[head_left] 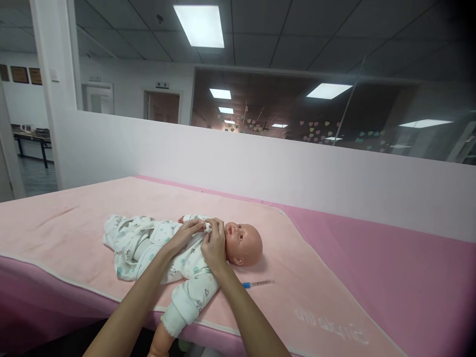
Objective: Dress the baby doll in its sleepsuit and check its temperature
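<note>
A baby doll point(248, 244) lies on its back on a pink blanket, its head to the right. It wears a white printed baby outfit point(193, 258), loose around the legs. My left hand point(188, 232) rests on the doll's chest, its fingers bent and pinching the cloth near the neckline. Close beside it, just below the doll's chin, my right hand point(214, 245) has curled fingers gripping the collar area. The fingertips partly hide the cloth between them. Near my right forearm lies a slim clear thermometer-like stick point(260, 283) with a blue end.
The light pink blanket point(312, 292) covers a darker pink padded table point(375, 253). One doll arm hangs over the front edge. Behind stands a low white wall point(260, 166) with glass above. A doorway and a desk point(33, 136) are at far left.
</note>
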`<state>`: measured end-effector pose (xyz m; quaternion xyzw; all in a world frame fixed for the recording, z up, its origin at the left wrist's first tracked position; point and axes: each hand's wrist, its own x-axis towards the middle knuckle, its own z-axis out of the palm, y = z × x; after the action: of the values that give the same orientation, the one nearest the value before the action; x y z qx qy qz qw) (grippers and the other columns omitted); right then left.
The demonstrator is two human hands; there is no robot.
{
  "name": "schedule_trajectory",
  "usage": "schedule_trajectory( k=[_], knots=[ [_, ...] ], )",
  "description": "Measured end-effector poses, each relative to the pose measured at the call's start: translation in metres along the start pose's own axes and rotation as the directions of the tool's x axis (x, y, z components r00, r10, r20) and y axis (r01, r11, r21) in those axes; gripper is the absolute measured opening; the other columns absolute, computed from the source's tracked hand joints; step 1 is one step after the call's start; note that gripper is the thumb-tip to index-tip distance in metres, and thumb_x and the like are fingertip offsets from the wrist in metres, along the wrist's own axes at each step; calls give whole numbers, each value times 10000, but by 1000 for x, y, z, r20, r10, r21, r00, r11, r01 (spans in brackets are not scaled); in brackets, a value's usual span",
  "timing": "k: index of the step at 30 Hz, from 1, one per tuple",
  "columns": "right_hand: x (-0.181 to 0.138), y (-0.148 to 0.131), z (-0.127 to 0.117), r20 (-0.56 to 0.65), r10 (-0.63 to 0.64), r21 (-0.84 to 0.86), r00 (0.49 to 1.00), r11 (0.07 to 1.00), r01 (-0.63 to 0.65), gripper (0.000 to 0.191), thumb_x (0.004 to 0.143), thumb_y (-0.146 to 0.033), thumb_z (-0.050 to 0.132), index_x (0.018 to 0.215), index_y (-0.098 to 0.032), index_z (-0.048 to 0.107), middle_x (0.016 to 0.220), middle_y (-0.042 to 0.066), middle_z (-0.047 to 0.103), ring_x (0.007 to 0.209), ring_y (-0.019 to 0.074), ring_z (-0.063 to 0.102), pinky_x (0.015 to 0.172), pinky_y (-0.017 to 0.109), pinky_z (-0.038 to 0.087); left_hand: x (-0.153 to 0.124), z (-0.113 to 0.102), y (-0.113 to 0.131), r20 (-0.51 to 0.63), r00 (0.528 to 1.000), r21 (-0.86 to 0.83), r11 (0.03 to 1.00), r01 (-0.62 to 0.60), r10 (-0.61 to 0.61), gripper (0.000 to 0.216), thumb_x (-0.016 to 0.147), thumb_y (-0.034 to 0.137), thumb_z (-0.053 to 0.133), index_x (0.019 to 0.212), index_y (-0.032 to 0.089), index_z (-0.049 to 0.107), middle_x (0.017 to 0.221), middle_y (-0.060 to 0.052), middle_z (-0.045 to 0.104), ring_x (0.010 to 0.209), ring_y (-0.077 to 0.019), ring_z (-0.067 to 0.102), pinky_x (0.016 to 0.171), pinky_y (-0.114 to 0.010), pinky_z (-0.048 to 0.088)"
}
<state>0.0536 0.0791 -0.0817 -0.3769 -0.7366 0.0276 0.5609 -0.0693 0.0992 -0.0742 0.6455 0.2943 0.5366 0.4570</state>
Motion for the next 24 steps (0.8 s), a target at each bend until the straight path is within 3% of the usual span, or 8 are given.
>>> schedule_trajectory(
  k=[5,11,14,20,24],
  knots=[
    [-2,0,3,25,20,-43,999,999,-19,413,653,18,372,994,-173,509,1066,90,450,1003,200,445,902,351,406,5,1,-10,-26,999,215,977,-18,24,244,729,354,561,798,124,606,784,-45,607,768,-170,547,715,-267,425],
    [-5,0,5,-4,14,-61,1000,998,-14,442,641,21,380,1014,-177,511,1056,87,453,976,195,463,871,343,434,3,6,-12,-70,992,522,851,-57,110,190,727,280,475,700,142,602,772,-39,615,788,-187,550,755,-297,411],
    [-5,1,5,-20,-5,-62,1000,998,4,428,666,21,383,1023,-175,514,1074,93,453,1005,198,455,900,350,422,3,4,-12,-56,995,485,873,-40,77,190,727,285,476,671,142,589,728,-28,602,740,-176,542,712,-282,410],
    [-5,-1,1,-35,-85,-28,996,996,84,364,759,-9,360,1007,-202,546,1116,92,443,1003,180,485,877,326,448,3,3,-9,26,999,177,983,-44,40,268,754,351,501,807,124,630,806,-56,639,803,-190,560,745,-287,419],
    [-7,1,1,-109,-166,-13,980,986,166,421,725,27,344,987,-217,566,1066,78,465,992,172,498,843,314,468,3,6,-6,-105,993,125,991,-42,56,220,711,335,582,740,124,637,720,-36,624,748,-171,555,718,-270,418]
  ],
)
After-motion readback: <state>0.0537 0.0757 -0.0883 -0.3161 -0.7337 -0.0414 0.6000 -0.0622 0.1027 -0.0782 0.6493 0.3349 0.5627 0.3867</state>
